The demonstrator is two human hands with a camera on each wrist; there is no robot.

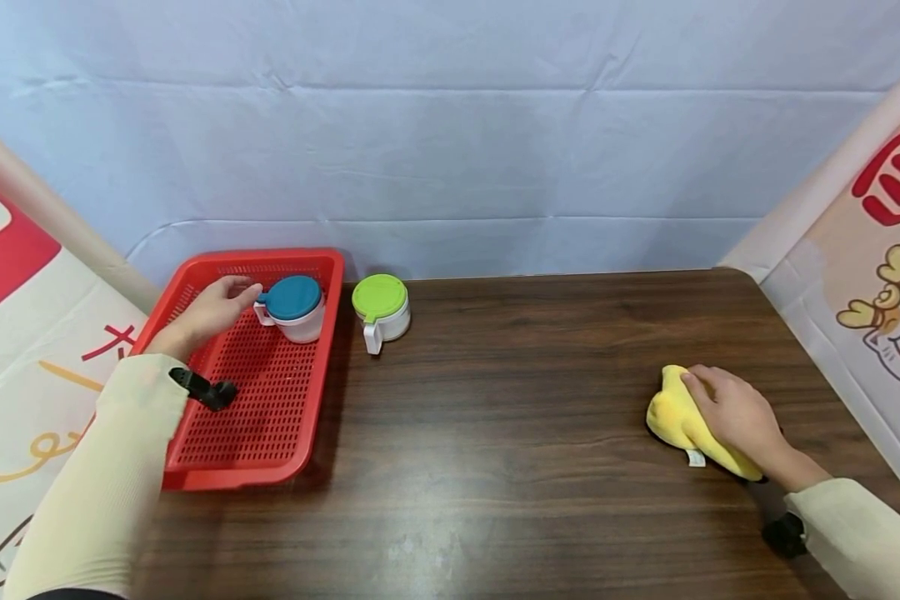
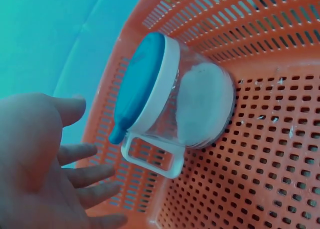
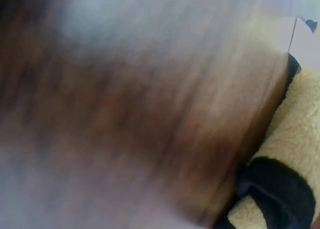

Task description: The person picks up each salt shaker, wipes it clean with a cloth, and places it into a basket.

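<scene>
A seasoning jar [image 1: 295,298] with a blue lid and a white handle stands inside the red basket [image 1: 322,392], near its back right corner. My left hand [image 1: 219,310] reaches over the basket beside the handle. In the left wrist view the fingers [image 2: 95,176] are spread, with a gap between them and the jar. On the right of the table, my right hand [image 1: 735,414] grips a yellow plush toy [image 1: 675,412] from above. A small white tag sticks out under the toy. The right hand itself does not show in the right wrist view.
A second seasoning jar [image 1: 381,302] with a lime-green lid stands just right of the basket, its handle towards me. A pale cloth backdrop [image 1: 457,158] rises behind the brown wooden table [image 1: 510,417]. Printed panels border both sides. The table is blurred in the right wrist view.
</scene>
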